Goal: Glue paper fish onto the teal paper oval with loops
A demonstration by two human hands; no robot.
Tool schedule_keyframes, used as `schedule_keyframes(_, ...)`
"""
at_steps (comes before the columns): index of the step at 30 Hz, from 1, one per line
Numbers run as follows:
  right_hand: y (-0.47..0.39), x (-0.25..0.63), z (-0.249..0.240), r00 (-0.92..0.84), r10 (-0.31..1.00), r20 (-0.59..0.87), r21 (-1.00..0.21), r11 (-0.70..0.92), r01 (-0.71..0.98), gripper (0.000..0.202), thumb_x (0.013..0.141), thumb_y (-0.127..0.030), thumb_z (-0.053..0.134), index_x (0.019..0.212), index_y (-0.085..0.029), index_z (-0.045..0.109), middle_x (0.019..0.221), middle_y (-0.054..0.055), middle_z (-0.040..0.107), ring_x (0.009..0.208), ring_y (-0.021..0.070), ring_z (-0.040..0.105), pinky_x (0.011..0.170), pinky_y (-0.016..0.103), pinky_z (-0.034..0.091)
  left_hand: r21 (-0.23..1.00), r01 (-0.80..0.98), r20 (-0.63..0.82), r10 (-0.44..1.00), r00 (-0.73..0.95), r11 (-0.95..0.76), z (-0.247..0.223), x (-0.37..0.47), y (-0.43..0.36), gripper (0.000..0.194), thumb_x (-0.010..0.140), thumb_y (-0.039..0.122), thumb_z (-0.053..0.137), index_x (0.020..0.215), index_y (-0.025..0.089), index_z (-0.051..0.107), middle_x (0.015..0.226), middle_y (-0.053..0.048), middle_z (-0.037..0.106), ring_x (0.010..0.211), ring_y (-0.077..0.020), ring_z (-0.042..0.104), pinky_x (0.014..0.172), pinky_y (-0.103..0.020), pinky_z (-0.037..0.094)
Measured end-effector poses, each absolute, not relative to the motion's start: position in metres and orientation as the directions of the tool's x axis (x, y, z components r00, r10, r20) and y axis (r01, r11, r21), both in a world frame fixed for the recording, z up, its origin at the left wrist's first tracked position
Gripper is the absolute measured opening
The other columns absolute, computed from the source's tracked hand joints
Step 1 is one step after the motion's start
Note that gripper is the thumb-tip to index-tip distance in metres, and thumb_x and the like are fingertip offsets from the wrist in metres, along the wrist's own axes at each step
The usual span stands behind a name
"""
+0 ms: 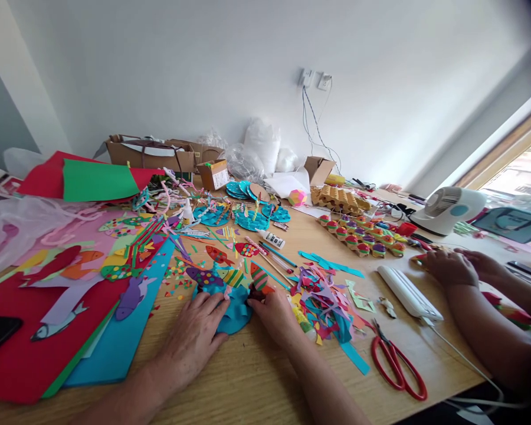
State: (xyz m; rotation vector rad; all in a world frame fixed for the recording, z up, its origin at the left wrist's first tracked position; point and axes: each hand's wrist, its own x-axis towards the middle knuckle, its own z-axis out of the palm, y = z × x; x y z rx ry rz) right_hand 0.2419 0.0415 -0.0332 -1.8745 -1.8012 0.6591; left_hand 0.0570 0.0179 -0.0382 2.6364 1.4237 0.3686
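Note:
In the middle of the table's near side lies a wavy-edged blue paper piece. Several paper fish stand up along its far edge, among them a purple fish with dots and a yellow-green striped fish. My left hand rests on the left part of the blue piece, fingers stretched out. At its right edge, my right hand has thumb and fingers pinched at the base of a green-and-pink striped paper fish. The fingers partly hide what they grip there.
Coloured paper scraps lie right of my hands, with red-handled scissors and a white power bank beyond. Red paper sheets cover the left. A glue bottle stands behind. A co-worker's hands work at right.

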Motion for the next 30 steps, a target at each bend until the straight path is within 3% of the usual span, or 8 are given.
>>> schedule_keyframes(9,0.0415,0.2423,-0.0327,0.000,1.000,0.011,-0.695,0.007,0.719,0.017,0.066,-0.016,0.057,0.082,-0.020,0.063,0.080,0.003,0.070,0.078,0.0206,0.064,0.066,0.026,0.044,0.191,0.811,0.179,0.833,0.524,-0.552,-0.0435,0.0569,0.0181,0.053,0.071,0.020,0.066,0.122,0.018,0.051,0.125,-0.008,0.054,0.109,-0.0294,0.048,0.090,-0.045,0.042)
schedule_keyframes(30,0.0399,0.2417,-0.0318,0.019,1.000,0.009,-0.653,-0.009,0.758,0.015,0.068,-0.017,0.058,0.081,-0.019,0.063,0.082,0.004,0.071,0.080,0.0209,0.064,0.066,0.026,0.043,0.188,0.814,0.202,0.832,0.516,-0.550,-0.0461,0.0566,0.0180,0.051,0.072,0.020,0.065,0.121,0.021,0.052,0.125,-0.007,0.055,0.110,-0.0287,0.049,0.090,-0.045,0.043)
